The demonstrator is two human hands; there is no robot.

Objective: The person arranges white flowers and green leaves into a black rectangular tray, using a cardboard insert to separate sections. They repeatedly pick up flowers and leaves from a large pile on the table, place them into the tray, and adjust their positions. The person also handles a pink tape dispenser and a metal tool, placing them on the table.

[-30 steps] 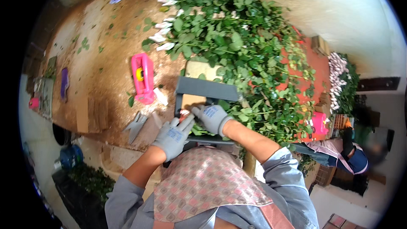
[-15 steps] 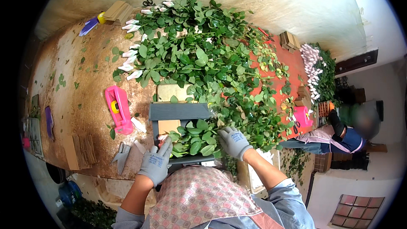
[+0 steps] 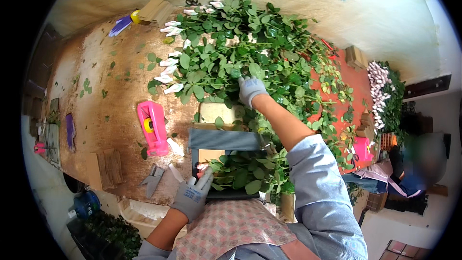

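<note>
My left hand (image 3: 191, 197), in a grey glove, lies against the pale pink rose heads (image 3: 201, 169) at the left end of a leafy bunch of roses (image 3: 243, 171), its fingers stretched out. That bunch rests in a dark frame with a ribbed grey flap (image 3: 224, 140) and a piece of cardboard (image 3: 210, 155). Farther off, my right hand (image 3: 252, 90), gloved alike, dips into the big pile of roses (image 3: 216, 74). Its fingers bend down among the leaves, which hide the tips and anything they hold. White-pink buds (image 3: 173, 88) line the pile's left edge.
A pink tape dispenser (image 3: 153, 130) stands left of the frame. Cardboard stacks (image 3: 106, 168) sit at the near left and the far edge. A purple glove (image 3: 120, 26) and black scissors (image 3: 192, 1) lie at the back. Another person (image 3: 385, 175) works at the right.
My right hand has left the bunch in the frame and reached away into the rose pile. My left hand stays by the rose heads. The whole view has shifted slightly.
</note>
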